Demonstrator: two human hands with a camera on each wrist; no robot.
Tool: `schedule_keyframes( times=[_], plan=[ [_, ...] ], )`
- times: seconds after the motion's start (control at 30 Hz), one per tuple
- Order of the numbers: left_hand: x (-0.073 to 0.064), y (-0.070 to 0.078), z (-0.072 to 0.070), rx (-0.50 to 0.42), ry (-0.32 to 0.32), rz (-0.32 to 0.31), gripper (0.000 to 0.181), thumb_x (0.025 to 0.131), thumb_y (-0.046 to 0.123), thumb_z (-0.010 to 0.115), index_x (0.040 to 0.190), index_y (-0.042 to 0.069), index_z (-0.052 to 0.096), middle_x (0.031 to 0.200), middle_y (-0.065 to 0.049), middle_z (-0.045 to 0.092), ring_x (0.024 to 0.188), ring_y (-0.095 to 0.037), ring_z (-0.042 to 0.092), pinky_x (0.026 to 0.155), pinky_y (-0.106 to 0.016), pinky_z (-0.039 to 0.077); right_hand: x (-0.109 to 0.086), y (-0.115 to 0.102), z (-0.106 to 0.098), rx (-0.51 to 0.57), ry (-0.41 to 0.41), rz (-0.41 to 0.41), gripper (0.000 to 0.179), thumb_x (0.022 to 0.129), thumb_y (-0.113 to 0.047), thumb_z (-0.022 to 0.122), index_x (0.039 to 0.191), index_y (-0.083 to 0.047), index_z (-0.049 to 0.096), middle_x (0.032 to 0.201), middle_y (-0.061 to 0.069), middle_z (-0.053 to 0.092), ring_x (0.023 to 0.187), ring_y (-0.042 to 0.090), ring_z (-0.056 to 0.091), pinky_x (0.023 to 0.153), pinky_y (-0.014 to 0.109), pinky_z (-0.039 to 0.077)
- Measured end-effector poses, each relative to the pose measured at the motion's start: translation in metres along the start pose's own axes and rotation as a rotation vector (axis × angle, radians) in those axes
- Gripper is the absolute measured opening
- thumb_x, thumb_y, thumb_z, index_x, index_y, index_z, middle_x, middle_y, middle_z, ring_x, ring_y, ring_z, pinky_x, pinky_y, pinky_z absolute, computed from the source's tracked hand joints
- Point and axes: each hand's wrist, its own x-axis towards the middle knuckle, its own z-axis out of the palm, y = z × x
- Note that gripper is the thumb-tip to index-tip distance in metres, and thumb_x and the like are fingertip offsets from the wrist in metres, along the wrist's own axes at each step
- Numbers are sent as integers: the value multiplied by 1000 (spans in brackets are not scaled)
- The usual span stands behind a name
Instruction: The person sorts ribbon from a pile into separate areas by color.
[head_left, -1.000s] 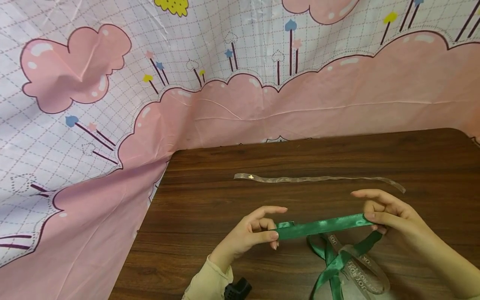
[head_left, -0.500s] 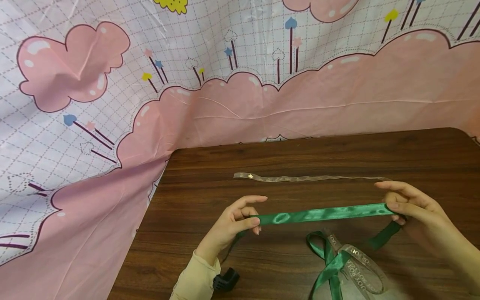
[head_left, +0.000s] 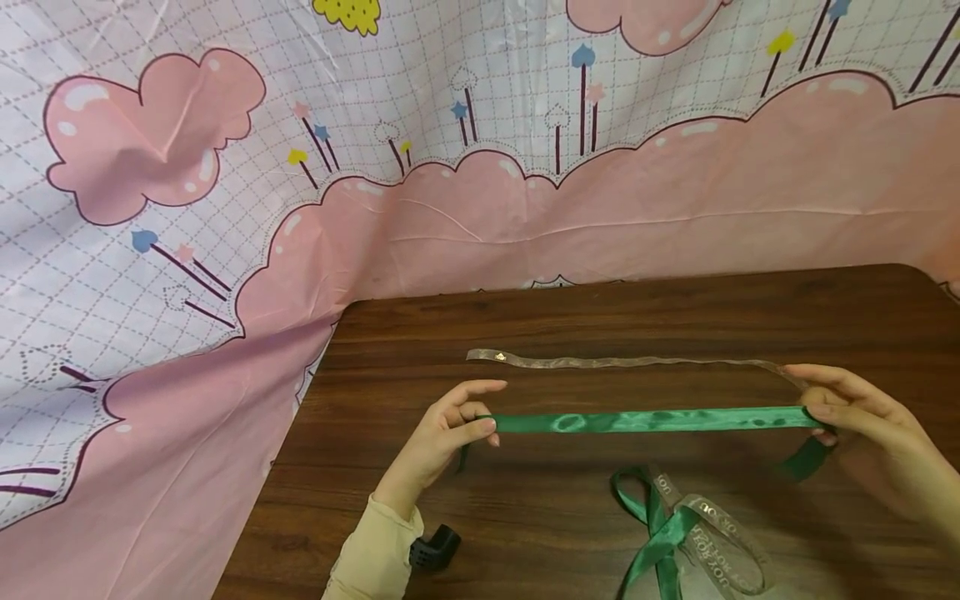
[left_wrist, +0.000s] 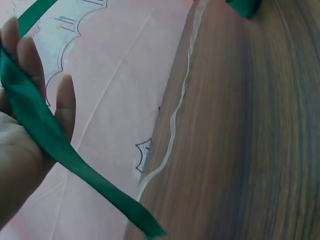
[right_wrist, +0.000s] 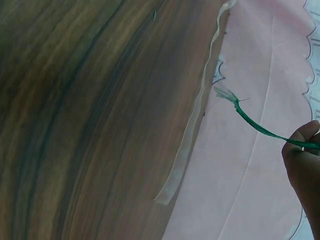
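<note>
A green satin ribbon [head_left: 645, 421] is stretched nearly level between the two hands above the table. My left hand [head_left: 450, 425] pinches it near one end between thumb and fingers, and a tail hangs past the palm in the left wrist view. At the other side my right hand [head_left: 862, 417] pinches the ribbon; a short loose end [head_left: 808, 458] droops below. In the right wrist view a frayed green tip [right_wrist: 227, 95] sticks out from the fingers. A thin sheer ribbon [head_left: 600, 362] lies along the table behind, its right end partly behind the right hand.
On the brown wooden table [head_left: 337, 500], a second green ribbon [head_left: 663, 533] lies loosely looped with a printed sheer ribbon [head_left: 716, 542] near the front. A black device [head_left: 437, 548] sits by the left wrist. A pink and white patterned cloth [head_left: 450, 217] hangs behind the table.
Both hands have moved apart, left hand leftward and right hand rightward, so the green ribbon span between them is longer. It has come away from the looped ribbons below.
</note>
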Motion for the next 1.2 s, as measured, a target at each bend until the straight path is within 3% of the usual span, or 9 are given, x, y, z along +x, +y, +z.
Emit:
schedule_keyframes(
  times=[0.3,0.47,0.63,0.73,0.93,1.1,1.2],
  plan=[
    [-2,-7,-16,32,33,-62,48,93,16,57,137,6,41,82,10,64,81,-11,65,97,-39,42,-12,0,-23,61,-22,-17,62,87,18,-3,144,7,17,89,4,45,72,25,22,61,38,22],
    [-1,-14,-25,77,71,-92,49,93,16,57,137,4,40,84,8,65,82,-14,66,89,-44,47,-16,2,-36,25,0,-27,63,85,19,-4,143,9,18,92,5,52,71,26,27,60,38,22],
    [0,-25,-33,104,114,-137,48,92,18,59,135,6,43,85,6,66,86,-27,66,86,-44,49,-19,3,-45,-40,25,-5,61,87,19,-1,143,8,18,96,5,57,72,25,42,59,36,34],
    [3,-34,-39,116,126,-178,49,91,21,61,135,9,44,86,6,67,87,-32,64,90,-43,48,-17,3,-47,-88,54,15,58,89,19,3,143,8,21,98,5,58,74,23,45,61,36,37],
    [10,-53,-50,130,126,-268,51,90,22,62,136,13,43,86,5,66,78,-22,64,95,-41,45,-11,4,-48,-391,227,150,48,95,13,23,142,1,31,95,-2,59,74,17,48,63,28,41],
    [14,-61,-58,144,100,-312,55,90,19,62,139,9,39,88,4,67,74,-18,65,80,-40,52,-9,6,-57,-485,283,189,44,97,8,29,139,-3,38,95,-5,59,78,10,50,69,19,39],
    [15,-64,-61,157,94,-320,57,90,20,63,140,9,37,90,1,67,73,-19,64,73,-37,52,-10,7,-62,-493,302,199,43,98,6,30,138,-5,40,96,-6,59,77,9,50,66,22,38]
  ],
)
